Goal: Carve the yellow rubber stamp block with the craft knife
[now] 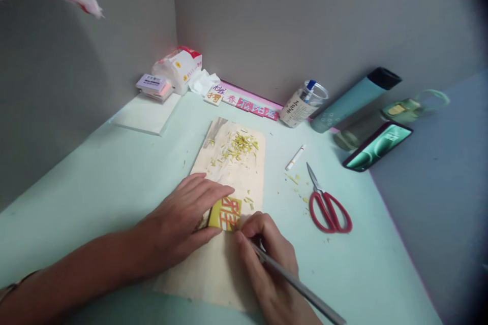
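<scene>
A yellow carving block [225, 213] with a reddish Chinese character on its face lies on a pale wooden board [229, 269]. My left hand [173, 218] pins the block to the board, thumb at its near edge and fingers at its far edge. In my right hand [272, 264] a slim grey carving tool [301, 284] is gripped like a pen. Its tip meets the block's near right corner, hidden behind my fingers. Yellow shavings [242, 147] are heaped at the board's far end, with a few more close to the block.
Red-handled scissors [330, 210] and a white stick [296, 157] lie right of the board. Behind them stand a jar with pens [299, 109], a blue bottle [354, 99] and a phone [377, 147]. Character tiles [257, 107], a tissue pack [183, 66] and small boxes [154, 85] line the back.
</scene>
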A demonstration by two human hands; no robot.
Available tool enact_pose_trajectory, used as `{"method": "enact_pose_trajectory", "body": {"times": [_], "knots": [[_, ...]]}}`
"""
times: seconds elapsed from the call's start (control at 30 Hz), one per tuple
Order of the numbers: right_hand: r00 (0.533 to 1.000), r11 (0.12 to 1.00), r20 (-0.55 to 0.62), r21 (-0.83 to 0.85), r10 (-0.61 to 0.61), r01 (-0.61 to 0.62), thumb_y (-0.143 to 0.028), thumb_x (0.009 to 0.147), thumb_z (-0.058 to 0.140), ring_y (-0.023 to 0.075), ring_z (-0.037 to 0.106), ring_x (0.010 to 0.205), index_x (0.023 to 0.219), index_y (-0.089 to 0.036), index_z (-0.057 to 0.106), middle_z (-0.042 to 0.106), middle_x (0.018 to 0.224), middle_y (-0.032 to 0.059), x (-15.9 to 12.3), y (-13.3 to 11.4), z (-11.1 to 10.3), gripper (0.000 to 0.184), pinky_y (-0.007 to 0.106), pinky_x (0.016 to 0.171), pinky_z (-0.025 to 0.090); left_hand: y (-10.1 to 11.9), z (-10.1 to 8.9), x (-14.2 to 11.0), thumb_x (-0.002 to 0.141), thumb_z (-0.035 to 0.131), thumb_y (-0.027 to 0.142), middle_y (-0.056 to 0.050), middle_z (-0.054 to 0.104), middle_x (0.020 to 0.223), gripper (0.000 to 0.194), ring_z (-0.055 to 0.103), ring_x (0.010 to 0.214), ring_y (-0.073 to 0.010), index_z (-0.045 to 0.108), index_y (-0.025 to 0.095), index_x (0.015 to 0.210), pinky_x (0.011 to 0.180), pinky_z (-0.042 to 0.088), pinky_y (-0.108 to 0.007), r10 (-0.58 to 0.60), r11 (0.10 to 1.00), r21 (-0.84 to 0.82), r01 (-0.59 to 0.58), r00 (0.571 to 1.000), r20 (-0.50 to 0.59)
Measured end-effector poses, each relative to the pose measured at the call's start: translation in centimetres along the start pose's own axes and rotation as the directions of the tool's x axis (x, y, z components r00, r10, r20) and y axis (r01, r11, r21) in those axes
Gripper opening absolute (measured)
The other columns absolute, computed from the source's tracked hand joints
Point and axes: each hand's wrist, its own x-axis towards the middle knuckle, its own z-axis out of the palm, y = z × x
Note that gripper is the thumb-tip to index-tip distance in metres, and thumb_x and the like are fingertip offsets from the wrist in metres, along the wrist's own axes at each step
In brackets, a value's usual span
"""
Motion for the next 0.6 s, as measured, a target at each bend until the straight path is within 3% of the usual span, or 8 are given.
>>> {"method": "enact_pose_trajectory", "body": {"times": [0.6], "knots": [[0.995,0.998,0.096,-0.067,0.017,-0.011,-0.023,0.097,0.048,0.0117,0.047,0.058,0.077,-0.024,0.042,0.048,0.069,-0.0042,0.0,-1.2,-1.0,0.021,0.023,0.053,0.041,0.1,-0.1,0.0,0.092,0.061,0.019,-0.004,0.059,0.132,0.052,0.051,0.125,-0.0240,0.039,0.025,0.139,0.122,0.020,-0.046,-0.030,0.999,-0.020,0.030,0.999,0.016]]}}
